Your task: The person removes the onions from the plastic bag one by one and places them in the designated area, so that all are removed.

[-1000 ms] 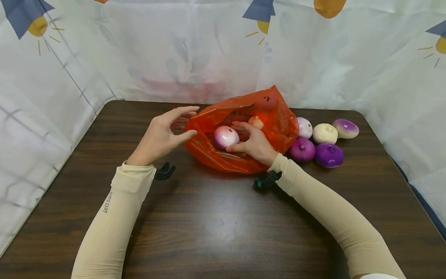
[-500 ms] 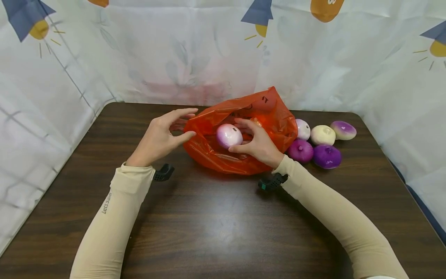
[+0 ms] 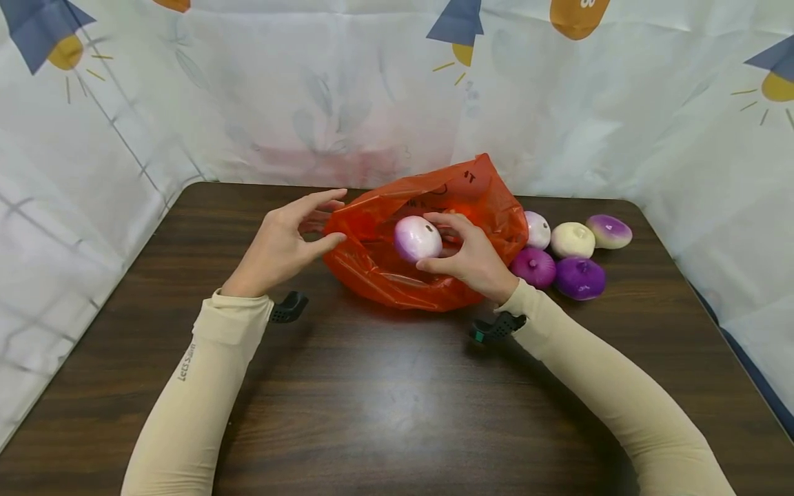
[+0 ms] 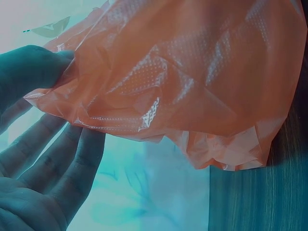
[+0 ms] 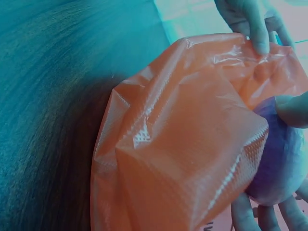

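Observation:
A red-orange plastic bag (image 3: 397, 293) lies on the table with its mouth open toward me. My left hand (image 3: 279, 238) holds the bag's left edge between thumb and fingers; in the left wrist view the thumb (image 4: 36, 67) overlaps the film and the fingers reach behind it. At the bag's mouth, my right hand (image 3: 468, 258) grips a white and purple onion (image 3: 417, 239). The right wrist view shows the thumb on one side of this onion (image 5: 276, 159) and fingers around the other, with the bag's rim covering part of it.
Right of the bag several onions sit in a cluster: a pale one (image 3: 537, 230), a cream one (image 3: 573, 240), a purple-white one (image 3: 609, 231), a magenta one (image 3: 533, 268) and a dark purple one (image 3: 580, 278). Patterned white cloth (image 3: 384, 89) hangs behind the dark wooden table (image 3: 372, 399).
The right hand has moved right and toward me with the onion, raising it in the bag's mouth. The left hand has kept its place at the bag's edge.

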Action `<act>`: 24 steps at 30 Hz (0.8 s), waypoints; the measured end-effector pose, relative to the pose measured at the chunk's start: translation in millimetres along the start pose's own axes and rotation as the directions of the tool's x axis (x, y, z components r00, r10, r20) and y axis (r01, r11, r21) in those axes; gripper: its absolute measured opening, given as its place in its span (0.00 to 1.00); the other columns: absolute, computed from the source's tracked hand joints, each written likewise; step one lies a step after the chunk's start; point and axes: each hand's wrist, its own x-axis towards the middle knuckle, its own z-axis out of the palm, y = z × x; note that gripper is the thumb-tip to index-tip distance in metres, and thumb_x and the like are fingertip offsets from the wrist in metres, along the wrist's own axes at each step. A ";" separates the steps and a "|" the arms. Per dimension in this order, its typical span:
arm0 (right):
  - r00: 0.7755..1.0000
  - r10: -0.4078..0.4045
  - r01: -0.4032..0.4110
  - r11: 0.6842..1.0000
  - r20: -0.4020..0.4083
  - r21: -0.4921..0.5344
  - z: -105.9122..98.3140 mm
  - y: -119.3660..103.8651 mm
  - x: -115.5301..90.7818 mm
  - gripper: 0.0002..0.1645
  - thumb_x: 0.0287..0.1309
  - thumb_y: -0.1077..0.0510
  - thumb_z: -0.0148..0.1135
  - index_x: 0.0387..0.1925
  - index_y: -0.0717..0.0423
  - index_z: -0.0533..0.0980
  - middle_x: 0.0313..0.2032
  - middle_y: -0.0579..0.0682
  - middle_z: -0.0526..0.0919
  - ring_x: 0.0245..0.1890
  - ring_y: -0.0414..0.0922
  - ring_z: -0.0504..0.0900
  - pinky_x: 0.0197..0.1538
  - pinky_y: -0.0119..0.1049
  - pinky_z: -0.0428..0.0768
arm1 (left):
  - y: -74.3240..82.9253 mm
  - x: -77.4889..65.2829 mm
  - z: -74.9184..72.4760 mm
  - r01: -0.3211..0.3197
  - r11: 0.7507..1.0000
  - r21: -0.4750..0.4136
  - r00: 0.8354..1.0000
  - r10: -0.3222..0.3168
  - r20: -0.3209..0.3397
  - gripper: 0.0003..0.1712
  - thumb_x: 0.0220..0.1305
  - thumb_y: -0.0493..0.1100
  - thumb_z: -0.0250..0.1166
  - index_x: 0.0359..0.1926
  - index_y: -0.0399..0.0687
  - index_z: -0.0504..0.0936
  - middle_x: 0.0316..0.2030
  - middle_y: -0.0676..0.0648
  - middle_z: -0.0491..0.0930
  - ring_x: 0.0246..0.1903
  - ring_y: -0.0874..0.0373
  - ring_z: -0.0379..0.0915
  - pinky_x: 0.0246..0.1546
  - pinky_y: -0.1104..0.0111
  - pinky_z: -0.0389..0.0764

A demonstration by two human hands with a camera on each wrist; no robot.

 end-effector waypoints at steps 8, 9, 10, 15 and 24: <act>1.000 -0.012 0.012 0.998 -0.013 0.059 -7.2 -2.7 -9.4 0.43 0.54 0.62 0.79 0.70 0.49 0.72 0.67 0.52 0.71 0.64 0.49 0.75 0.69 0.45 0.82 | -2.0 0.4 1.4 -0.021 1.000 0.022 1.000 0.021 -0.001 0.33 0.63 0.37 0.75 0.68 0.54 0.78 0.60 0.46 0.84 0.51 0.47 0.86 0.56 0.56 0.87; 1.000 -0.018 0.019 0.998 -0.015 0.067 -8.4 -3.4 -10.7 0.43 0.54 0.63 0.79 0.70 0.50 0.71 0.66 0.52 0.71 0.65 0.49 0.74 0.69 0.44 0.82 | -2.1 0.3 1.4 -0.022 0.999 0.023 1.000 0.022 0.000 0.33 0.63 0.37 0.74 0.69 0.53 0.78 0.60 0.46 0.84 0.51 0.47 0.86 0.56 0.57 0.87; 1.000 -0.023 0.024 0.997 -0.018 0.075 -9.7 -4.3 -12.1 0.43 0.53 0.64 0.79 0.70 0.50 0.72 0.66 0.52 0.71 0.65 0.48 0.74 0.68 0.42 0.82 | -2.3 0.2 1.3 -0.023 0.999 0.023 1.000 0.023 0.000 0.33 0.63 0.37 0.75 0.68 0.53 0.78 0.60 0.46 0.84 0.51 0.48 0.86 0.56 0.59 0.87; 0.999 -0.039 0.043 0.992 -0.037 0.115 -16.8 -7.3 -18.0 0.43 0.53 0.65 0.78 0.70 0.50 0.72 0.64 0.50 0.70 0.64 0.48 0.74 0.66 0.34 0.83 | -3.4 -0.6 1.6 -0.032 0.999 0.009 0.999 0.033 -0.007 0.33 0.62 0.36 0.75 0.68 0.54 0.79 0.60 0.48 0.84 0.50 0.53 0.86 0.54 0.79 0.84; 0.996 -0.043 0.056 0.987 -0.082 0.154 -33.8 -10.1 -31.7 0.43 0.55 0.67 0.76 0.71 0.50 0.70 0.69 0.48 0.70 0.67 0.46 0.75 0.65 0.30 0.83 | -5.3 0.6 3.6 -0.047 0.999 -0.006 0.999 0.047 -0.019 0.33 0.61 0.36 0.76 0.66 0.56 0.81 0.56 0.49 0.85 0.47 0.57 0.86 0.51 0.87 0.80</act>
